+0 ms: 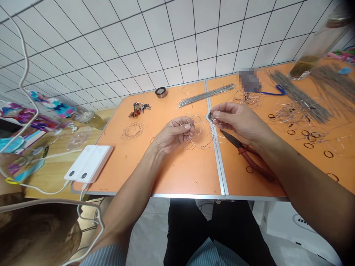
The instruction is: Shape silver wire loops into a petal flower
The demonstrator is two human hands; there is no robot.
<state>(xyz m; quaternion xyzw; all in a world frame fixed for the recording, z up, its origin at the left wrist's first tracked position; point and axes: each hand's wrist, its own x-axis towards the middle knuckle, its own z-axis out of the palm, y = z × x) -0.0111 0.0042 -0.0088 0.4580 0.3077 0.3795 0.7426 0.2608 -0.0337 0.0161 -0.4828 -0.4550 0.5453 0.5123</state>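
Observation:
A ring of thin looped wire (203,147) hangs between my hands above the orange table (177,177). My left hand (177,133) pinches its left side between thumb and fingers. On the right, my right hand (235,120) is closed at the fingertips on a small dark piece by the wire; its exact shape is too small to tell. Red-handled pliers (241,147) lie partly under my right forearm, tips toward the wire ring. A similar flower-shaped wire ring (133,131) rests flat on the left part of the table.
Behind my hands lie a bundle of straight wires (206,96) and a tape roll (161,92). Tangled wire pieces (295,114), dark rings (308,145) and a glass jar (305,64) are at the right. Two white power banks (88,162) with cables sit at the left edge.

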